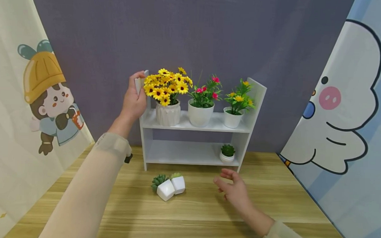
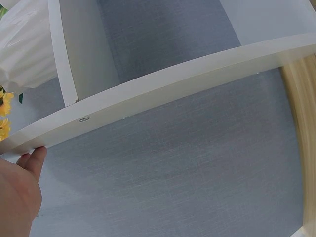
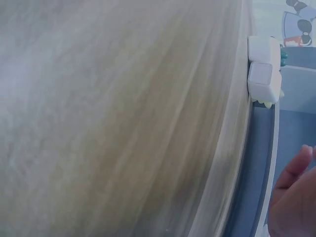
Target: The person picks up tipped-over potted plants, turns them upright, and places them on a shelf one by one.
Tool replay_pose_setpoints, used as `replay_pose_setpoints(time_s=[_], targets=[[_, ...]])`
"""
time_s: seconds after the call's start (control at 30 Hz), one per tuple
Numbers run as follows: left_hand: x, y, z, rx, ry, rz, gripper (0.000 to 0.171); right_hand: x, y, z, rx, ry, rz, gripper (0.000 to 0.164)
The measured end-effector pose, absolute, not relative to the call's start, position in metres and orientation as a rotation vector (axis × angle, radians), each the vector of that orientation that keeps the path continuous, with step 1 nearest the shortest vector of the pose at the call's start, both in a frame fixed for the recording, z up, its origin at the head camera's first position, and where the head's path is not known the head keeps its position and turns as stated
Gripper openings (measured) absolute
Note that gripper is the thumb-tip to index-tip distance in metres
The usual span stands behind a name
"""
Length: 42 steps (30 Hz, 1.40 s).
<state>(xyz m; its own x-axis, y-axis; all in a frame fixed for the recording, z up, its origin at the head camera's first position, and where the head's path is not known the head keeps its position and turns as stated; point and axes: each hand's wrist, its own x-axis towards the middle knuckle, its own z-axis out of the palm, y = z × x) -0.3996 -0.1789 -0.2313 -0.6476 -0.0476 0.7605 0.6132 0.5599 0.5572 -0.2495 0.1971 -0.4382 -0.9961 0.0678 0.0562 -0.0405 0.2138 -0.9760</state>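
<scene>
A white two-tier shelf [image 1: 183, 153] stands on the wooden table. My left hand [image 1: 134, 100] grips the upper end of its left side panel [image 2: 163, 89], with the thumb in front. My right hand [image 1: 235, 192] hovers over the table before the shelf's right end, fingers loosely bent and holding nothing. Two small succulents in white faceted pots [image 1: 166, 190] lie tipped over, side by side, in front of the shelf. On the top tier are yellow flowers [image 1: 166, 86], a pink-flowered plant [image 1: 201, 112] and a smaller yellow-flowered plant [image 1: 233, 118]. One potted succulent [image 1: 227, 154] sits at the lower tier's right end.
A grey cloth backdrop [image 1: 193, 35] hangs behind the shelf. Cartoon-printed cloths flank the table [image 1: 161, 219] on the left [image 1: 7, 126] and right [image 1: 340, 145]. The lower tier's left and middle stretch is bare board.
</scene>
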Motion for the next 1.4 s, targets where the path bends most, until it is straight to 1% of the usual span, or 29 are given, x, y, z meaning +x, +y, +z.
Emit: replay_pose_setpoints(time_s=[0.2, 0.37, 0.67, 0.83, 1.1, 1.4], targets=[[-0.400, -0.180, -0.231, -0.459, -2.032, -1.102, 0.042, -0.249, 0.192, -0.443, 0.127, -2.498, 1.928, 0.049], [-0.400, -0.180, -0.232, -0.456, -2.034, -1.097, 0.042, -0.248, 0.190, -0.450, 0.309, -2.615, 1.930, 0.053], [-0.400, -0.181, -0.231, -0.457, -2.019, -1.101, 0.041, -0.252, 0.170, -0.454, 0.421, -2.683, 1.919, 0.050], [-0.400, -0.181, -0.231, -0.455, -2.027, -1.099, 0.041, -0.255, 0.154, -0.453, 0.434, -2.705, 1.932, 0.053], [-0.400, -0.180, -0.231, -0.456, -2.036, -1.109, 0.042, -0.264, 0.128, -0.451, 0.388, -2.733, 1.899, 0.067], [-0.401, -0.179, -0.231, -0.443, -2.050, -1.116, 0.041, -0.273, 0.107, -0.452, 0.344, -2.721, 1.881, 0.064]])
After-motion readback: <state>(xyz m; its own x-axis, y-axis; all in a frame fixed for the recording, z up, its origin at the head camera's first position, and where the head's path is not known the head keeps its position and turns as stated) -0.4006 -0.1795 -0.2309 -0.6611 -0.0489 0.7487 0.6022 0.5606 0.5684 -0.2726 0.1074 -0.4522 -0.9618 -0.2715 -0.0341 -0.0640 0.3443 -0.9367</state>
